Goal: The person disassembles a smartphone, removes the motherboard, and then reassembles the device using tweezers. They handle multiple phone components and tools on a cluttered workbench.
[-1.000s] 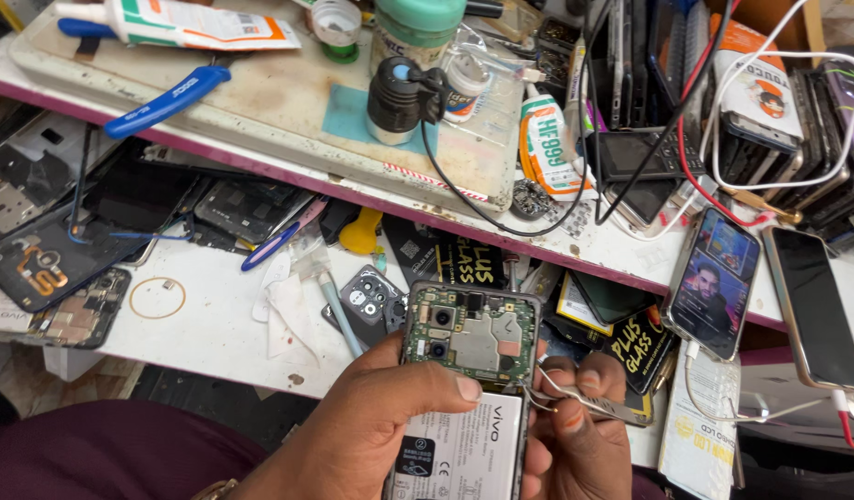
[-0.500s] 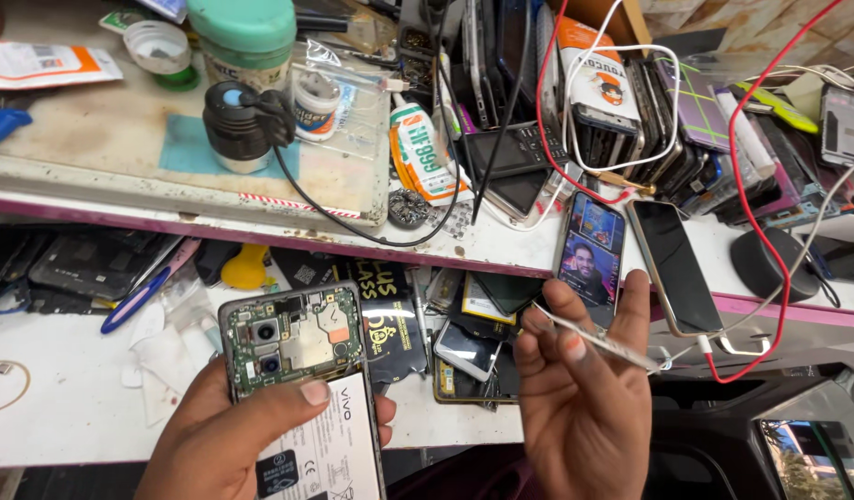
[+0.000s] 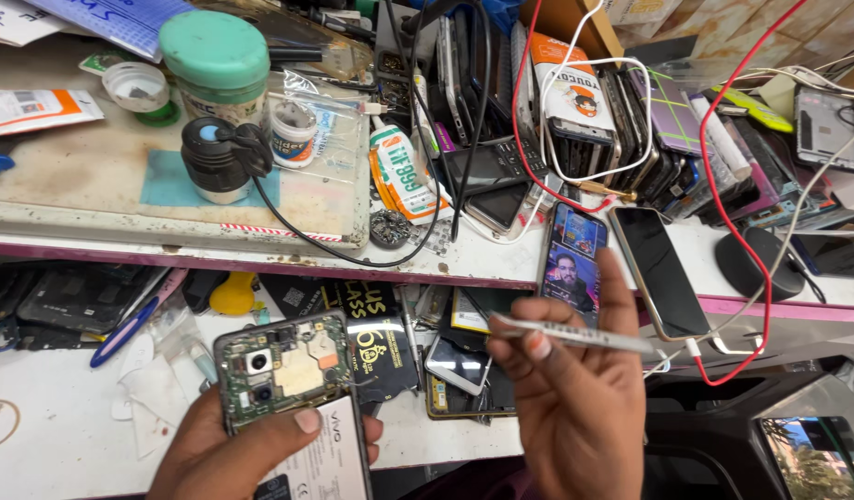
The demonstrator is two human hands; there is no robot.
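Note:
My left hand [image 3: 219, 454] grips an opened phone [image 3: 293, 407] with its back cover off, showing the green circuit board, camera modules and a white battery; my thumb lies across it. My right hand [image 3: 580, 407] is raised to the right of it, palm toward me, pinching metal tweezers [image 3: 575, 335] that lie crosswise between the fingertips. The two hands are apart, about a hand's width between them.
Above the white bench [image 3: 66, 435] runs a raised shelf [image 3: 353, 259] with a green-lidded jar [image 3: 216, 65], a black cylinder [image 3: 209, 159], a glue tube [image 3: 401, 176], stacked phones [image 3: 612, 102], two leaning phones [image 3: 663, 268] and red and white cables [image 3: 733, 231]. Phone parts and packets lie under the shelf.
My view has swung right along the bench. My right hand lifted the tweezers away from the opened phone and turned palm-up; my left hand kept hold of the phone, now lower left.

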